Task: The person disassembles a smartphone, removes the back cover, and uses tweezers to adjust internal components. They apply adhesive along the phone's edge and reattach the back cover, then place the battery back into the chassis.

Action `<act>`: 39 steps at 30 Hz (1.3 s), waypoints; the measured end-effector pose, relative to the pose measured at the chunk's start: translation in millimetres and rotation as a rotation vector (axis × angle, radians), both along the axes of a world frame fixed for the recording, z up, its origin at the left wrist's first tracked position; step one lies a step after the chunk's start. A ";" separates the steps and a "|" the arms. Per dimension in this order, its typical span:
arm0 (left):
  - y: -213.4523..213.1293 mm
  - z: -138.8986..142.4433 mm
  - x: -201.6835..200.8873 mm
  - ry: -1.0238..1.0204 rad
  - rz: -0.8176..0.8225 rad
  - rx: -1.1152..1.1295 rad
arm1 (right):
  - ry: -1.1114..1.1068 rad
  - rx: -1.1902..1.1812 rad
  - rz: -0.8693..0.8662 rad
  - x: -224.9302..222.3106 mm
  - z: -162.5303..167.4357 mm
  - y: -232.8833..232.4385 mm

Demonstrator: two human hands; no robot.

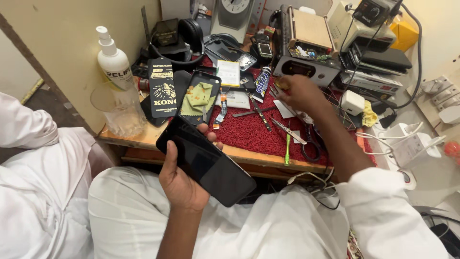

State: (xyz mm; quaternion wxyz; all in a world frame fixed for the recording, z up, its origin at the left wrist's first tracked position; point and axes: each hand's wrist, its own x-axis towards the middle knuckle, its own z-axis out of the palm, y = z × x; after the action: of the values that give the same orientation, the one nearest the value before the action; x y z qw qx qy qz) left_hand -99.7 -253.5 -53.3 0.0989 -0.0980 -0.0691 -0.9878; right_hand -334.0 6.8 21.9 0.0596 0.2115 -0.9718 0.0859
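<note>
Here, phone (206,163) in left hand (182,184)

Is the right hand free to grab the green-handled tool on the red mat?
Probably yes. The right hand hovers over the red mat, and the green-handled tool lies uncovered just below it, near the bench edge.

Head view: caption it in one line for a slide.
Left hand holds a black smartphone while right hand reaches among tools on the red mat.

A cluttered wooden workbench (143,140), covered by a red textured mat (249,132), is set against cream painted walls (57,33) under warm light.
</note>
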 end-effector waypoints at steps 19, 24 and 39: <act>2.5 -13.8 -4.9 0.006 -0.076 -0.046 | 0.041 0.171 -0.190 -22.3 -9.0 26.8; 0.7 -11.7 -2.9 -0.021 -0.022 -0.124 | -0.030 0.103 -0.177 -21.6 -12.9 -4.3; -28.1 -14.8 -2.3 0.033 0.052 -0.116 | -0.309 -0.322 -0.277 -47.4 -14.4 7.8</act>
State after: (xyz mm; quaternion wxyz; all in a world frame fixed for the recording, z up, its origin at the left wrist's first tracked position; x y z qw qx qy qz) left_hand -102.0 -281.6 -68.1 0.1199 -0.1179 -0.1271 -0.9775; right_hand -381.4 14.6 7.5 -0.0456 0.0484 -0.9628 0.2620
